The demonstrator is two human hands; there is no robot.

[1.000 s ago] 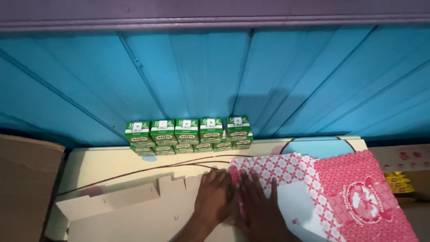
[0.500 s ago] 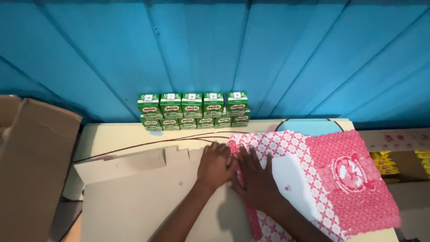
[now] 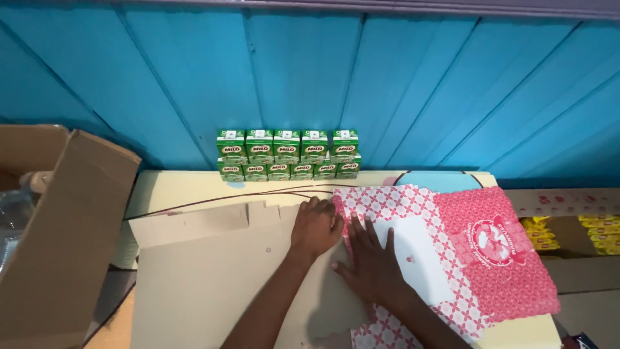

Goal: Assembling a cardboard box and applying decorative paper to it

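We press a flattened carton sheet (image 3: 445, 252), red-and-white patterned on one face and plain brown on the other, against the cream table (image 3: 181, 187). Our left hand (image 3: 316, 226) rests curled at the fold line, fingers bent, gripping nothing. Our right hand (image 3: 371, 262) lies flat and spread on the patterned face, just right of the left hand. Green drink cartons (image 3: 289, 154) stand stacked at the far edge against the blue wall (image 3: 420, 90). An open cardboard box (image 3: 61, 232) sits at left.

Blue plank wall (image 3: 387, 84) behind a pale yellow table (image 3: 187, 187), small green cartons (image 3: 287, 155) stacked against the wall, open brown cardboard box (image 3: 58, 232) at left
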